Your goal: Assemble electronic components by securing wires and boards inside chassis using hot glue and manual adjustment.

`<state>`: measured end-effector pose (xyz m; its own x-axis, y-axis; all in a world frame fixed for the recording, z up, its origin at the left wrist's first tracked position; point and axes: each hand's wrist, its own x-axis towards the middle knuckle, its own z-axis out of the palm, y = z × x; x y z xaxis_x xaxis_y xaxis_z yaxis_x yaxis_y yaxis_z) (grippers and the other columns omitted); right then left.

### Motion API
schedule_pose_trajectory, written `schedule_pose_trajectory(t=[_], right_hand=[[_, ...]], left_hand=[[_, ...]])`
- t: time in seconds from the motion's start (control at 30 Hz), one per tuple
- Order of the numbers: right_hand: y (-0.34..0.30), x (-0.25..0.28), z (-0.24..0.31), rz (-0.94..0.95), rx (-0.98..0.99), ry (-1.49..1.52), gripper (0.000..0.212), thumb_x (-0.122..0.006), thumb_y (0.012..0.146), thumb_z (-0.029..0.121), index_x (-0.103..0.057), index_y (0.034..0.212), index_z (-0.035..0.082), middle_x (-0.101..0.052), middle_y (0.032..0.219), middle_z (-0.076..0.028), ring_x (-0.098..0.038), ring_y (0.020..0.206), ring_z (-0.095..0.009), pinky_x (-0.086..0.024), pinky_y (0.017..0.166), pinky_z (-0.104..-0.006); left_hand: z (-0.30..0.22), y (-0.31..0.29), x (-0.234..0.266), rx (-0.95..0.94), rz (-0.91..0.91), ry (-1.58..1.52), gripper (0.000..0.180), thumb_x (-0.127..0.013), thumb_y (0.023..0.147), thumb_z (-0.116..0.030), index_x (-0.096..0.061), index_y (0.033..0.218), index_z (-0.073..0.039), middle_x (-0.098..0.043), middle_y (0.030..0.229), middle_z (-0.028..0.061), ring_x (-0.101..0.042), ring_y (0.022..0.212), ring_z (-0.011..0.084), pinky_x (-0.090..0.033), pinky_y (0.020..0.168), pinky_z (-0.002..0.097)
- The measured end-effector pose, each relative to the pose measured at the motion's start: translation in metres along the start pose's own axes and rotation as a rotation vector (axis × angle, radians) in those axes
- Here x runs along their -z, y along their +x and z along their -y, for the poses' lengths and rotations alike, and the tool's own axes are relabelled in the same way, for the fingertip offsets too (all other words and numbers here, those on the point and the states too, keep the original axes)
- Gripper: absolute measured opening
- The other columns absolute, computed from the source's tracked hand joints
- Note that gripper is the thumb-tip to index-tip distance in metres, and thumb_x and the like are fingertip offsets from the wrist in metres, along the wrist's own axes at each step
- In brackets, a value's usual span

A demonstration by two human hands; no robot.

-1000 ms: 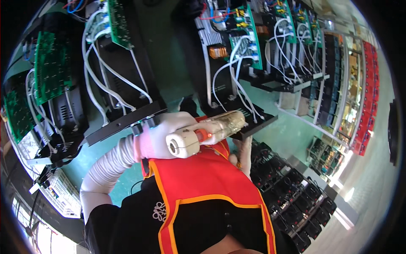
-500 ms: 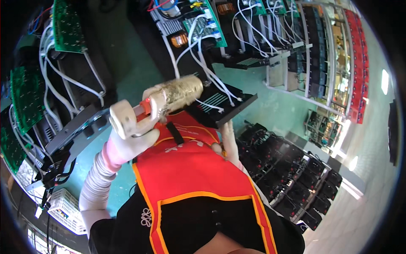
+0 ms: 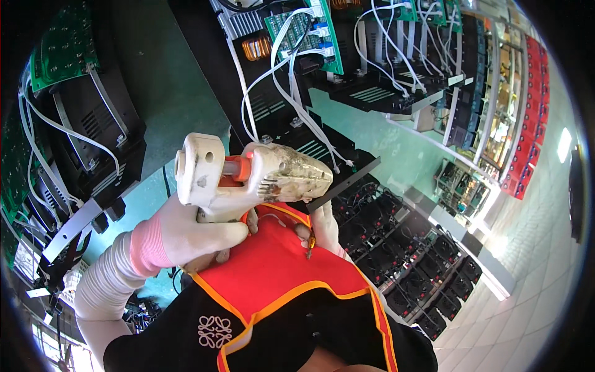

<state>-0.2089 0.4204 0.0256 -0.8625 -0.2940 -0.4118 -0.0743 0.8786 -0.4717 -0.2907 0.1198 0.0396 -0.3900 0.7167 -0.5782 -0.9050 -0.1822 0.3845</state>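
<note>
My left hand [image 3: 189,239], in a white glove with a pink cuff, is wrapped round the handle of a hot glue gun [image 3: 291,173]. The gun is white with orange parts, and its front is stained brown. It points right, above the red apron and near a black metal panel [image 3: 313,139] with slots and white cables. My right hand [image 3: 323,224], also gloved, is below the panel's near edge and partly hidden by it. Its fingers look bent, close to a small yellow piece with a metal tip [image 3: 311,245]; what they grip is unclear.
Green circuit boards [image 3: 62,46] on black frames stand at left. Another board [image 3: 304,40] with white cables and a copper coil [image 3: 256,48] sits ahead. Several black units [image 3: 396,248] fill a rack at right, and red units [image 3: 527,118] line the far right.
The glue gun and my left hand have moved right and nearer, so the gun looks larger. The view has shifted, and the boards at left have slid toward the edge. My right hand remains by the panel.
</note>
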Motion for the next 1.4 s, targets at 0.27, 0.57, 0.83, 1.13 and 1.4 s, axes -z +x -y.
schedule_pose_trajectory(t=[0.27, 0.57, 0.83, 1.13, 1.4], right_hand=[[0.004, 0.005, -0.002, -0.047, 0.124, 0.044, 0.044, -0.059, 0.093, 0.015, -0.046, 0.135, 0.01, -0.056, 0.12, -0.017, -0.062, 0.095, -0.03, -0.051, 0.07, -0.0346], [-0.008, 0.005, -0.019, 0.172, -0.921, 1.383, 0.029, -0.058, 0.095, 0.018, -0.053, 0.122, 0.008, -0.06, 0.1, -0.004, -0.057, 0.072, -0.009, -0.045, 0.054, -0.0219], [-0.023, 0.001, -0.028, 0.185, -0.903, 0.794, 0.067, -0.074, 0.065, 0.001, -0.054, 0.128, 0.013, -0.056, 0.111, -0.013, -0.06, 0.095, -0.031, -0.052, 0.072, -0.0369], [-0.016, -0.002, -0.024, 0.216, -1.203, 0.804, 0.068, -0.075, 0.067, 0.005, -0.052, 0.131, 0.01, -0.049, 0.127, -0.02, -0.057, 0.104, -0.038, -0.051, 0.081, -0.0398], [-0.02, 0.0, -0.025, 0.187, -0.868, 0.697, 0.085, -0.077, 0.065, 0.005, -0.041, 0.141, 0.01, -0.042, 0.136, -0.024, -0.05, 0.118, -0.044, -0.05, 0.088, -0.0418]], left_hand=[[-0.01, -0.015, -0.007, 0.072, -0.103, 0.031, 0.016, -0.061, 0.081, -0.003, -0.062, 0.097, -0.002, -0.062, 0.079, 0.0035, -0.059, 0.063, 0.0103, -0.049, 0.055, 0.0262], [0.006, -0.029, 0.006, -0.067, -0.033, 0.359, 0.012, -0.062, 0.08, -0.005, -0.061, 0.092, -0.004, -0.06, 0.068, 0.0007, -0.056, 0.055, 0.007, -0.044, 0.048, 0.0222], [0.011, -0.03, 0.014, 0.043, -0.001, 0.299, 0.012, -0.062, 0.081, -0.006, -0.061, 0.093, -0.005, -0.06, 0.07, 0.0002, -0.057, 0.057, 0.0071, -0.044, 0.049, 0.0221], [0.022, -0.029, 0.017, -0.01, -0.019, 0.275, 0.013, -0.061, 0.081, -0.005, -0.06, 0.094, -0.005, -0.059, 0.069, -0.0011, -0.055, 0.057, 0.0069, -0.043, 0.049, 0.0224], [0.047, -0.029, 0.015, -0.169, -0.16, 0.458, 0.014, -0.064, 0.071, -0.008, -0.066, 0.085, -0.008, -0.063, 0.078, 0.005, -0.062, 0.067, 0.0214, -0.049, 0.058, 0.0343]])
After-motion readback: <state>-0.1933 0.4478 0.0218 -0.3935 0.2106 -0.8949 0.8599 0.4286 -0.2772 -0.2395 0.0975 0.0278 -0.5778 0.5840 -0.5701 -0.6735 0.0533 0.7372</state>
